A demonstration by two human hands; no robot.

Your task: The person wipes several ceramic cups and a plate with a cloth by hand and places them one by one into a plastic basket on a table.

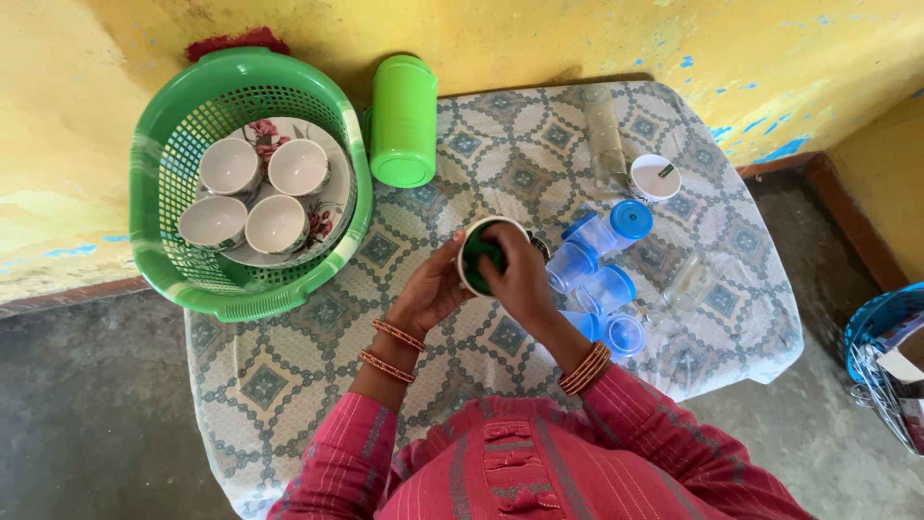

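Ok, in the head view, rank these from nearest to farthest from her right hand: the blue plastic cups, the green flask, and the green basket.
From the right hand, which is on the white cup:
1. Blue plastic cups, just to its right on the table.
2. Green flask, lying up and to the left by the wall.
3. Green basket, far left, holding white bowls on a plate.

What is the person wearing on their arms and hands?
Both hands are bare: no gloves. The left hand has two thin orange-gold bangles on its wrist, set a little apart. The right hand has a stack of matching orange-gold bangles close together. Both arms wear pinkish-red cloth sleeves with fine pale stripes, which end partway down the forearms.
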